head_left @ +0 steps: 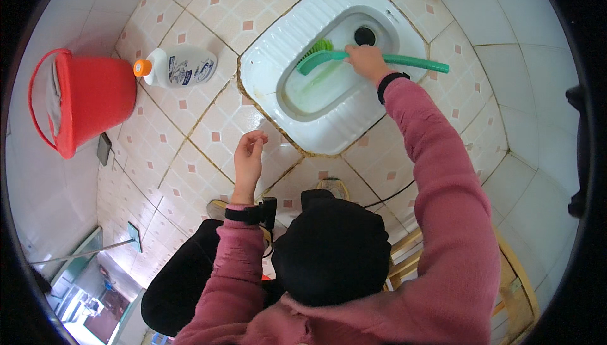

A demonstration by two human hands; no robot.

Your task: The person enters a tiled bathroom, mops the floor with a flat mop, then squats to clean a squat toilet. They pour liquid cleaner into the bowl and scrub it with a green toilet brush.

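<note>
My right hand (367, 62) is closed round the handle of a green toilet brush (414, 63). Its bristle head rests in the bowl of a white squat toilet (272, 54) set into the tiled floor, near a streak of greenish liquid. The drain hole (365, 36) lies just beyond my hand. My left hand (248, 155) hovers by the toilet's near left edge, its fingers loosely bent and apart, with nothing in them. Each wrist wears a black strap.
A white bottle with an orange cap (177, 67) stands left of the toilet, beside a red bucket (101, 92) with grey cloth over its rim. A flat-headed floor tool (134, 236) is at lower left. A wooden chair (515, 275) is at lower right; tiled walls flank both sides.
</note>
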